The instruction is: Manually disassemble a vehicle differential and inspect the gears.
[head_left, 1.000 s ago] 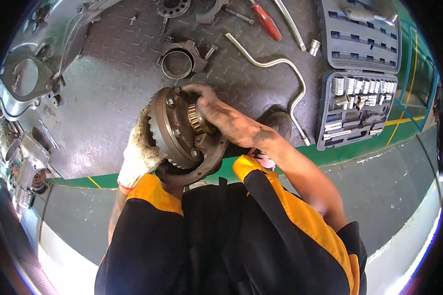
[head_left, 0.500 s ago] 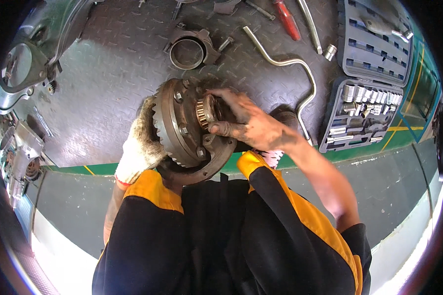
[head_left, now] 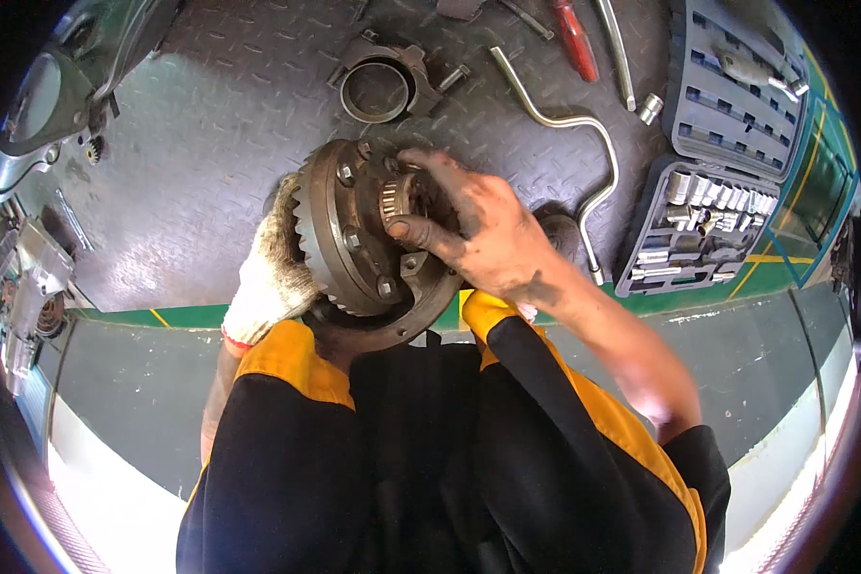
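A heavy, greasy gear assembly (head_left: 354,239) with a toothed ring and a bolted housing rests against my lap, tilted on edge. My left hand (head_left: 268,277), in a white knit glove, grips its toothed rim from the left and behind. My bare, grease-stained right hand (head_left: 469,225) lies over the hub, with thumb and fingers closed around the roller bearing (head_left: 394,196) at its centre.
On the chequered steel floor lie a ring-shaped bearing cap (head_left: 378,86), a bent crank-shaped speed wrench (head_left: 574,124), a red-handled screwdriver (head_left: 576,38) and a loose socket (head_left: 651,107). An open socket set case (head_left: 708,201) sits at right. Grey engine housings (head_left: 29,105) lie at left.
The gear assembly has risen closer to the camera and tilted. My right hand has slid from the housing's side onto the bearing at the hub.
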Available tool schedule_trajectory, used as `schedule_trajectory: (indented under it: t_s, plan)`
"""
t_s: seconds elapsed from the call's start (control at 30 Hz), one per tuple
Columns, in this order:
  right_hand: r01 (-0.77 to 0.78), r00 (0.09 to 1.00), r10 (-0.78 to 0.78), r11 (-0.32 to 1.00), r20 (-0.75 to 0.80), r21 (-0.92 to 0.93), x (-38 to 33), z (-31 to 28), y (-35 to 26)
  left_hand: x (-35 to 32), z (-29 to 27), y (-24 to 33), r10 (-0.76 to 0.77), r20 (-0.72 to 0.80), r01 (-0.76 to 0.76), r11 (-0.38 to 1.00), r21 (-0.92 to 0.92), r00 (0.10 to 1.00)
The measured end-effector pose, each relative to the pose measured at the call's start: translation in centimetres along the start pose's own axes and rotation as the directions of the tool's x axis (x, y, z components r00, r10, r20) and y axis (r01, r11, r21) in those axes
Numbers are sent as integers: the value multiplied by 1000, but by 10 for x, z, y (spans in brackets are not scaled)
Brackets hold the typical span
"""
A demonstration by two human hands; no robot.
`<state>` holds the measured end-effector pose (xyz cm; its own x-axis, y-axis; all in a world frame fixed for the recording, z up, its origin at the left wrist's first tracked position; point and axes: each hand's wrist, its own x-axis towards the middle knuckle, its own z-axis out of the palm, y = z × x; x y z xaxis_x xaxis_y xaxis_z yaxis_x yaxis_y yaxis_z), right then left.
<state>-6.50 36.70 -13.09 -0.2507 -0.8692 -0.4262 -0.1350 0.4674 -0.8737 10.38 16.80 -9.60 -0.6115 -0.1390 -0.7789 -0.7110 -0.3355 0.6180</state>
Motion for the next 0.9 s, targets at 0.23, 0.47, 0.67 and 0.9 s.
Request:
schedule_trajectory:
  t_s: [0.23,0.47,0.67,0.9]
  plan:
    - [-181,939,173,984,297,-1,4,-42,-6,-2,-3,-5,0,5,0,999,45,1000]
    - [188,981,-179,974,80,-124,-7,-20,5,-6,-10,-3,1,5,-2,996,87,1000]
    - [89,994,-88,996,62,-11,-7,-15,7,-6,-5,-1,-3,16,0,991,132,1000]
    - [61,996,-53,988,-65,141,-16,-3,15,0,0,0,-10,53,-1,980,199,999]
